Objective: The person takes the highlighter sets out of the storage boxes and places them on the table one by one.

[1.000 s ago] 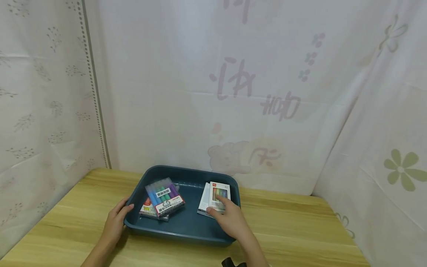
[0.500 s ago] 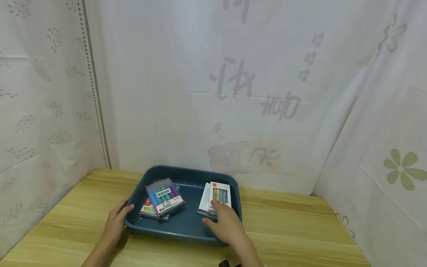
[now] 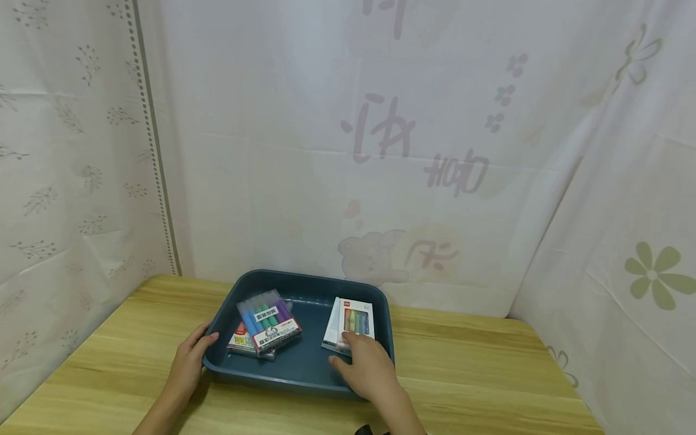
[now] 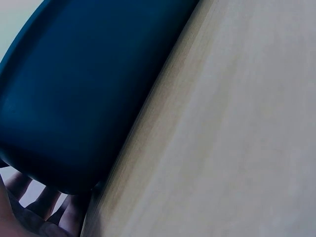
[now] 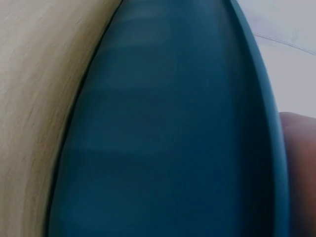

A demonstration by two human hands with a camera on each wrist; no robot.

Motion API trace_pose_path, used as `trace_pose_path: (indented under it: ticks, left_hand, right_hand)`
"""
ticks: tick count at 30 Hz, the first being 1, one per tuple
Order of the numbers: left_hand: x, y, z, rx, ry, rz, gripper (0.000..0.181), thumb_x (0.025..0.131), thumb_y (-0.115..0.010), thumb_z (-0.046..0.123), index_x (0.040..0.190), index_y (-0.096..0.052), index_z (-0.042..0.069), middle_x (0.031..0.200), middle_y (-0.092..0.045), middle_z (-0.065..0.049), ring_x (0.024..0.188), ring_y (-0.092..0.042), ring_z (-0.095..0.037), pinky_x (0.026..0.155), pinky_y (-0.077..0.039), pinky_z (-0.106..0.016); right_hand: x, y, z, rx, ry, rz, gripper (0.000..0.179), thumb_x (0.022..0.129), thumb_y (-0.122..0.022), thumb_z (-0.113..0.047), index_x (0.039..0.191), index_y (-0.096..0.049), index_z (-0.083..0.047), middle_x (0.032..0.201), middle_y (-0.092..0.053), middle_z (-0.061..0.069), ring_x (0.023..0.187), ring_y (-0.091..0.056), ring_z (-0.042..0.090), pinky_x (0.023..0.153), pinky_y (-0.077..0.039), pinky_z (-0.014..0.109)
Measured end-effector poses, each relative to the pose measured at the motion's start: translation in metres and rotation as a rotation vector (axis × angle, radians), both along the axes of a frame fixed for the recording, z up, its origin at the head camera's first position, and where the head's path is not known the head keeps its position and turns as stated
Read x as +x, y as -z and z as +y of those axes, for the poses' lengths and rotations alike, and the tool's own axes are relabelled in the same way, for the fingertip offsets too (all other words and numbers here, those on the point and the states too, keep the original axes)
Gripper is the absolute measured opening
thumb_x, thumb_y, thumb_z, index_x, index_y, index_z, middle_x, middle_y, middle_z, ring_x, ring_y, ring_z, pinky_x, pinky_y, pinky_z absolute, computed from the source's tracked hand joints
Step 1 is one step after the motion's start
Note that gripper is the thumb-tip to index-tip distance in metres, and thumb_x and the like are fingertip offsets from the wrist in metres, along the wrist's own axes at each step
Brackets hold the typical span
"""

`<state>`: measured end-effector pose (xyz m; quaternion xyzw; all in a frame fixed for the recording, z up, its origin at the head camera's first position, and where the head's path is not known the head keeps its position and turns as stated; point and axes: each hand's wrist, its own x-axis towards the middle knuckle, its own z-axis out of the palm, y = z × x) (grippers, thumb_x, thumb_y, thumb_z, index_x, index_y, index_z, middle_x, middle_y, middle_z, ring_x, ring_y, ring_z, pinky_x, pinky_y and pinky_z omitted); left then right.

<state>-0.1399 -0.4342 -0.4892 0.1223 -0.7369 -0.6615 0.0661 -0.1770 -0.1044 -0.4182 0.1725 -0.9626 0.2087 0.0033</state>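
A dark blue tray (image 3: 310,368) sits on the table. At its left rim my left hand (image 3: 187,356) grips, thumb over the edge; in the left wrist view its fingers (image 4: 74,212) lie against the outside. My right hand (image 3: 370,365) reaches over the front rim, fingertips on the lower part of a white box of coloured pens (image 3: 357,313), thumb held apart to the left. That box overlaps another white box (image 3: 330,329). On the tray's left side, a clear pack of coloured pens (image 3: 269,320) lies across a second pack (image 3: 239,341).
The wooden table (image 3: 478,368) extends on both sides of the tray. Patterned curtains (image 3: 272,181) hang behind it and at both sides. A black object (image 3: 363,430) shows at the bottom edge beside the right forearm.
My right hand has drawn back toward the front rim, its thumb leaving the boxes. The upper white box has shifted slightly left and nearer. My left hand has stayed on the rim.
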Motion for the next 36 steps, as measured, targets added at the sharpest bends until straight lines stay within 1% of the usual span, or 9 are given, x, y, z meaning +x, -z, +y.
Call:
trace_pose_path:
  ticks: [3, 8, 11, 13, 16, 19, 24, 30, 36]
  left_hand:
    - [0.000, 0.000, -0.001, -0.004, -0.001, -0.007, 0.054, 0.108, -0.041, 0.027, 0.155, -0.034, 0.001, 0.154, -0.041, -0.027, 0.096, -0.052, 0.014, 0.081, -0.050, -0.014]
    - [0.000, 0.001, -0.001, -0.015, 0.001, -0.015, 0.054, 0.108, -0.040, 0.028, 0.155, -0.034, 0.001, 0.154, -0.041, -0.026, 0.097, -0.051, 0.014, 0.081, -0.049, -0.014]
    - [0.000, 0.001, -0.001, -0.026, 0.002, -0.013, 0.054, 0.108, -0.040, 0.029, 0.155, -0.035, 0.001, 0.153, -0.042, -0.027, 0.097, -0.051, 0.014, 0.081, -0.049, -0.015]
    - [0.000, 0.001, -0.001, -0.023, -0.005, -0.007, 0.053, 0.108, -0.041, 0.028, 0.154, -0.036, 0.001, 0.152, -0.043, -0.027, 0.096, -0.052, 0.013, 0.081, -0.050, -0.015]
    - [0.000, 0.000, 0.001, -0.012, -0.018, 0.008, 0.053, 0.108, -0.042, 0.026, 0.153, -0.037, 0.000, 0.150, -0.044, -0.028, 0.094, -0.054, 0.011, 0.079, -0.052, -0.017]
    - [0.000, 0.001, 0.002, 0.003, -0.023, 0.014, 0.052, 0.107, -0.043, 0.025, 0.153, -0.038, -0.001, 0.150, -0.044, -0.028, 0.093, -0.055, 0.010, 0.078, -0.053, -0.018]
    - [0.000, 0.002, 0.003, 0.005, -0.015, 0.001, 0.053, 0.108, -0.042, 0.025, 0.154, -0.036, -0.001, 0.151, -0.043, -0.029, 0.094, -0.055, 0.011, 0.078, -0.053, -0.017]
    - [-0.002, 0.002, 0.001, -0.009, -0.019, 0.000, 0.054, 0.108, -0.043, 0.027, 0.154, -0.037, 0.000, 0.153, -0.043, -0.028, 0.095, -0.054, 0.012, 0.079, -0.052, -0.016]
    - [-0.001, 0.002, 0.000, -0.009, -0.028, 0.000, 0.053, 0.108, -0.043, 0.026, 0.154, -0.037, 0.001, 0.154, -0.042, -0.027, 0.095, -0.054, 0.014, 0.080, -0.051, -0.014]
  right_hand:
    - [0.000, -0.001, -0.001, -0.001, 0.003, 0.006, 0.056, 0.087, -0.076, -0.039, 0.129, -0.066, -0.002, 0.122, -0.071, 0.018, 0.113, -0.066, 0.040, 0.093, -0.052, 0.058]
    - [0.000, -0.002, -0.002, -0.016, -0.003, -0.012, 0.057, 0.087, -0.076, -0.041, 0.128, -0.067, -0.004, 0.120, -0.072, 0.016, 0.110, -0.067, 0.037, 0.085, -0.054, 0.056]
    - [-0.002, 0.000, -0.002, -0.053, -0.004, -0.023, 0.056, 0.088, -0.075, -0.041, 0.129, -0.067, -0.004, 0.122, -0.071, 0.017, 0.113, -0.065, 0.038, 0.087, -0.054, 0.056]
    - [-0.004, 0.002, -0.002, -0.098, 0.017, -0.028, 0.056, 0.088, -0.075, -0.041, 0.130, -0.066, -0.003, 0.131, -0.066, 0.021, 0.122, -0.060, 0.042, 0.091, -0.052, 0.059]
    - [-0.009, 0.007, -0.002, -0.170, 0.075, -0.019, 0.059, 0.088, -0.076, -0.037, 0.132, -0.063, -0.001, 0.146, -0.051, 0.029, 0.135, -0.047, 0.051, 0.099, -0.046, 0.065]
    - [-0.013, 0.011, -0.003, -0.194, 0.141, 0.011, 0.065, 0.087, -0.077, -0.034, 0.136, -0.058, 0.003, 0.150, -0.041, 0.037, 0.135, -0.043, 0.057, 0.099, -0.045, 0.067]
    - [-0.018, 0.015, -0.004, -0.148, 0.211, 0.061, 0.067, 0.087, -0.077, -0.032, 0.138, -0.053, 0.006, 0.142, -0.047, 0.039, 0.118, -0.057, 0.055, 0.091, -0.050, 0.063]
    - [-0.021, 0.016, -0.009, -0.100, 0.277, 0.088, 0.070, 0.089, -0.076, -0.035, 0.139, -0.051, 0.007, 0.138, -0.051, 0.039, 0.114, -0.060, 0.054, 0.089, -0.052, 0.062]
    - [-0.023, 0.017, -0.012, -0.070, 0.292, 0.094, 0.070, 0.089, -0.076, -0.035, 0.138, -0.051, 0.008, 0.129, -0.057, 0.036, 0.107, -0.063, 0.051, 0.083, -0.054, 0.060]
